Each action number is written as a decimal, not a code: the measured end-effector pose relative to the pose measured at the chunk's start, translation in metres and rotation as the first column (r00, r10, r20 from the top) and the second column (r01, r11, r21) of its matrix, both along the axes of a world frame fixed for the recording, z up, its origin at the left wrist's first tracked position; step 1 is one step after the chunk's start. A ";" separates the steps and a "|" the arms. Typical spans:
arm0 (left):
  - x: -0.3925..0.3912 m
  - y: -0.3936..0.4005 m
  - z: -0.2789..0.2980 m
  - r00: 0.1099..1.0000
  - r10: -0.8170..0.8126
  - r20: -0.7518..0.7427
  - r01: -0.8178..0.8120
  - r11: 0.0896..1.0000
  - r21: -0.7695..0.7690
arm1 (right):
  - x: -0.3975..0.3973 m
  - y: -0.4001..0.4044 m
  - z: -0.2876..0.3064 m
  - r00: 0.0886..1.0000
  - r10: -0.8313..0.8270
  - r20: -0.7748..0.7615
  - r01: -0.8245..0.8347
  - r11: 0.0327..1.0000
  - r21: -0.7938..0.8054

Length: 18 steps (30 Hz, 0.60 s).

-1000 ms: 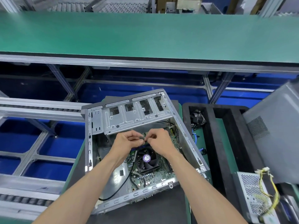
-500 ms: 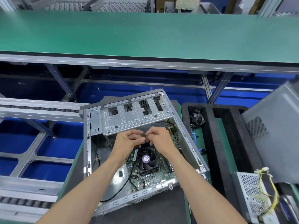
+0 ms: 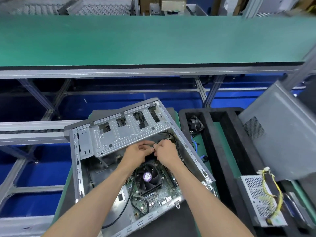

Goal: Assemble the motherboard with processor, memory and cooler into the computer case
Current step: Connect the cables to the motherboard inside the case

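With the motherboard point(image 3: 153, 197) seated in the open computer case point(image 3: 119, 134) on the bench, a small part, too hidden to name, is pinched between left hand point(image 3: 136, 153) and right hand point(image 3: 166, 153) above the cooler fan point(image 3: 147, 177), and is judged light, fragile, best gripped by its edges.

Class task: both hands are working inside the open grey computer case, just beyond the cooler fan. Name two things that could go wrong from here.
1. The left hand and right hand meet on something small and hidden above the black cooler fan with the purple label; a slip could knock the fan.
2. The loose black cable crossing the green motherboard could snag a forearm.
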<state>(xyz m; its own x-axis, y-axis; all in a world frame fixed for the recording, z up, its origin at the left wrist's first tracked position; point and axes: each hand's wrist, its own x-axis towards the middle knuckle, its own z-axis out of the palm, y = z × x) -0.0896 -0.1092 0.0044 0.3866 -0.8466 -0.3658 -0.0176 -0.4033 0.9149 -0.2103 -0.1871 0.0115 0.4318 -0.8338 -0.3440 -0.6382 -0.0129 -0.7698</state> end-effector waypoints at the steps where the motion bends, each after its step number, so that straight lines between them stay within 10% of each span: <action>1: 0.001 -0.003 0.000 0.999 -0.024 0.029 0.024 1.000 0.010 | 0.000 -0.001 0.000 1.000 -0.013 -0.008 0.013 1.000 0.002; 18: 0.025 -0.025 -0.025 0.974 -0.227 0.004 0.227 0.973 0.052 | -0.007 0.006 0.002 0.941 0.135 -0.311 -0.219 0.942 -0.255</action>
